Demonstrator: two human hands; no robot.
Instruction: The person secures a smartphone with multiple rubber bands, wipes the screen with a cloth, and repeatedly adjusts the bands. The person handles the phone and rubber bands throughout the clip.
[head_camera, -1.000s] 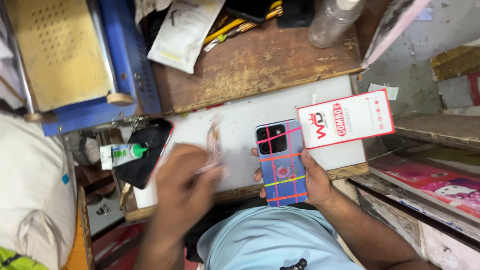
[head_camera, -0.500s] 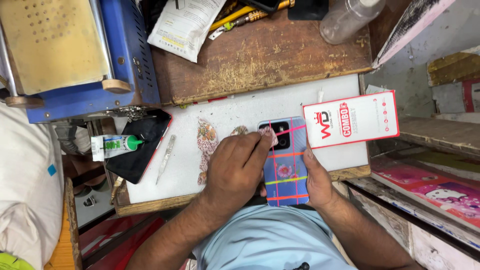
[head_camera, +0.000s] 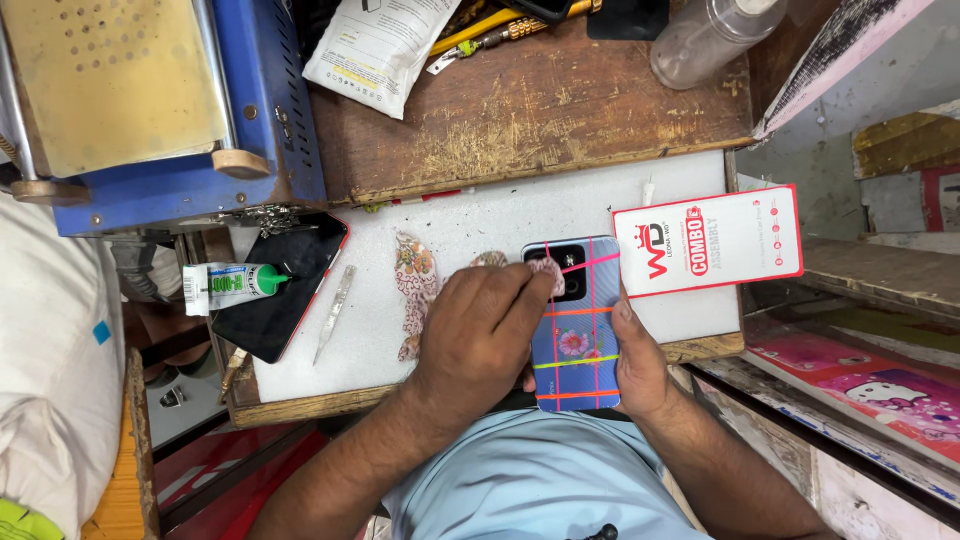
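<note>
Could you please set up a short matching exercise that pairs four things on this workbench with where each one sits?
Things:
1. phone with blue patterned back
2. glue tube
3. white and red box
4. tweezers

Places:
A. on the dark screen panel at the bench's left edge
B. between the left hand and right hand
C. on the white mat, right of the dark panel
D. at the mat's right end

Pairs: 1-B, 2-A, 3-D, 4-C

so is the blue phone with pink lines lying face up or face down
Face down: the blue phone with pink lines shows its patterned back and camera block, held by the right hand.
</note>
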